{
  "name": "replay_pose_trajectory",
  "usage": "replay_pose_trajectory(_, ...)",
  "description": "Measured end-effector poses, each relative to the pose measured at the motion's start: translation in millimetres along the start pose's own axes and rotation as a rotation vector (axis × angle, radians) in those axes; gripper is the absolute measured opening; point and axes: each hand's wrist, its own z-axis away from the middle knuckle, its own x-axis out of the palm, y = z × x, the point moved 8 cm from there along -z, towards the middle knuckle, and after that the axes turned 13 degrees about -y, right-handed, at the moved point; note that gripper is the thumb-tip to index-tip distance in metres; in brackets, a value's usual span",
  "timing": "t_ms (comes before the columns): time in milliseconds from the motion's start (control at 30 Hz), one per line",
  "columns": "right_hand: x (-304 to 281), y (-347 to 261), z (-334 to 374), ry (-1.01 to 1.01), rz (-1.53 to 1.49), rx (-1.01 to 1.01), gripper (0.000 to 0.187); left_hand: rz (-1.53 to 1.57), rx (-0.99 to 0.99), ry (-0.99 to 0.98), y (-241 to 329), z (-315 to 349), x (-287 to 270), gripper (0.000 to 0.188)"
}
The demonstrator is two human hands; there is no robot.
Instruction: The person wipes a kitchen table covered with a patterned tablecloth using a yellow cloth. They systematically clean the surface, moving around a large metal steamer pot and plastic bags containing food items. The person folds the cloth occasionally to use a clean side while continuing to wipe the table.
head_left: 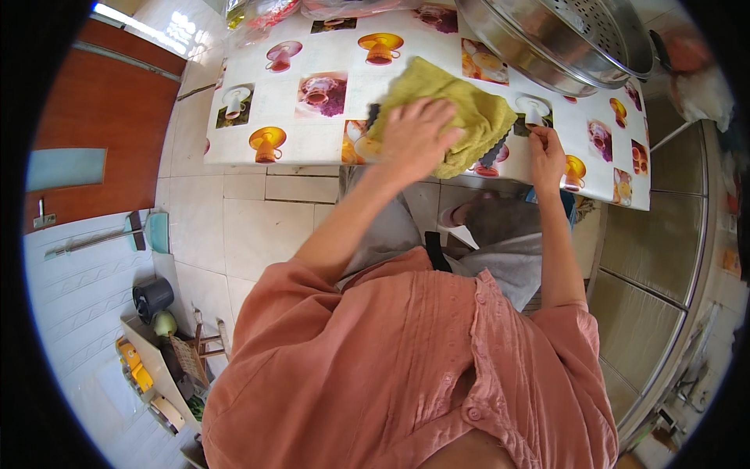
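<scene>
A crumpled yellow-green cloth (pixel 480 117) lies on the table near its front edge, with a dark cloth (pixel 492 152) showing from beneath it. My left hand (pixel 418 137) rests flat on its left part, fingers stretched out over the fabric. To the right of the cloth, at the table's front edge, is my right hand (pixel 548 156). Its fingers are curled together over the printed tablecloth (pixel 320 129); whatever they may pinch is hidden.
Stacked metal steamer pots (pixel 547 47) stand at the table's back right. Plastic bags (pixel 266 12) lie at the far left edge. A brown door (pixel 105 117), a dustpan (pixel 157 232) and a small wooden chair (pixel 195 352) are on the left. Glossy cabinet panels (pixel 648 250) line the right.
</scene>
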Motion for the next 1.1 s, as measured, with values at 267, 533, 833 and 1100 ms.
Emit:
replay_pose_trajectory(267, 114, -171, 9, -0.229, 0.382, -0.578, 0.037, 0.188, -0.254, 0.458, -130, 50, -63, 0.036)
replay_pose_trajectory(533, 125, -151, 45, -0.363, 0.524, -0.635, 0.037, 0.084, -0.238, 0.446, -153, 52, -46, 0.036)
replay_pose_trajectory(833, -93, 16, 52, 0.042, 0.743, -0.204, 0.034, -0.037, -0.243, 0.406, -150, 51, -41, 0.037)
replay_pose_trajectory(1100, -94, 27, 40, 0.184, 0.617, -0.051, 0.034, -0.195, -0.366, 0.301, -137, 42, -43, 0.036)
